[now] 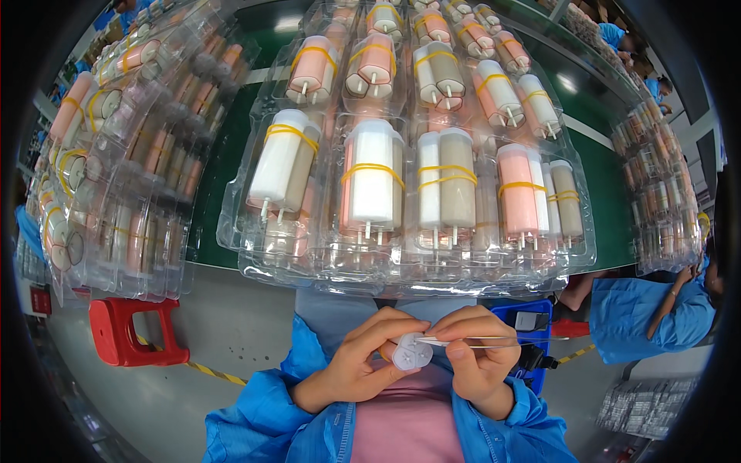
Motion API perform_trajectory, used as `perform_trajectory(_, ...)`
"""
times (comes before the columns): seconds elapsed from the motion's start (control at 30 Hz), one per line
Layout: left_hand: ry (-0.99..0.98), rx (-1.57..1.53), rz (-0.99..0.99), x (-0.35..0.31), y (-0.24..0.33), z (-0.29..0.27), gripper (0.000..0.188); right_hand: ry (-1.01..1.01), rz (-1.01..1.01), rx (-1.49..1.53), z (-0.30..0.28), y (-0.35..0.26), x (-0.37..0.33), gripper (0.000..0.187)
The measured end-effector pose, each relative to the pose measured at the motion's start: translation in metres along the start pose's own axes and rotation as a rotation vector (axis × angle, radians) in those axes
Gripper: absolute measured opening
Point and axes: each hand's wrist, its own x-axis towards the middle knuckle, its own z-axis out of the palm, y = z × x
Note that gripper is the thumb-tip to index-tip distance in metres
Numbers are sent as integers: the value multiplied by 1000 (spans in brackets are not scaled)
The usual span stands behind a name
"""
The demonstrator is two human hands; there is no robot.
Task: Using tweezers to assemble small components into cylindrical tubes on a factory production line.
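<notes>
While the left hand [359, 364] holds a round whitish piece [412, 353] between thumb and fingers, the right hand [480, 353] pinches a pair of slim metal tweezers [502, 340], so each grip is closed on something. The whitish piece sits in front of the pink shirt [401, 424], below the near edge of the bench, its face turned up and divided into segments with small marks. A bit of yellow shows at its side, by the left fingers. The tweezers lie nearly level, their tips at the upper right of that face; whether they touch it, I cannot tell. Beyond the hands, the green bench [594, 166] carries a stack of clear plastic trays [241, 204], whose compartments hold bundles of white, pink and grey cylinders [373, 189] bound with yellow bands [370, 168]. More loaded trays stand piled to the left [116, 162] and at the far right [656, 193]. A red stool [116, 333] stands on the grey floor [239, 312] at left, and a blue crate [503, 312] is just beyond the right hand. Farther right, a co-worker in a blue garment [641, 320] bends near the bench.
</notes>
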Motion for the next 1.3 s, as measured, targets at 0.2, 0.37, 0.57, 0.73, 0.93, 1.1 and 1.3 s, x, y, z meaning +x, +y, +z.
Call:
perform_trajectory(0.2, 1, 5, -1, 0, 0, 0, 51, -28, -22, -39, -2, 1, 1, 12)
perform_trajectory(0.37, 1, -6, -7, 0, 1, 0, 51, -37, -34, -33, -2, 0, 2, 12)
perform_trajectory(0.57, 0, 6, -6, 0, 1, 0, 51, -48, -31, -44, -3, 0, 2, 12)
perform_trajectory(0.73, -10, 1, -32, -1, 2, -1, 51, -66, -27, -38, -3, 0, 4, 11)
perform_trajectory(0.93, -26, 2, -70, 0, 6, -1, 52, -105, -30, -74, -5, -3, 7, 11)
perform_trajectory(1.1, -30, 7, -75, 1, 8, 0, 52, -95, -14, -80, -5, -6, 7, 10)
perform_trajectory(1.3, -38, -11, -88, 1, 9, 0, 53, -106, -28, -72, -6, -6, 8, 10)
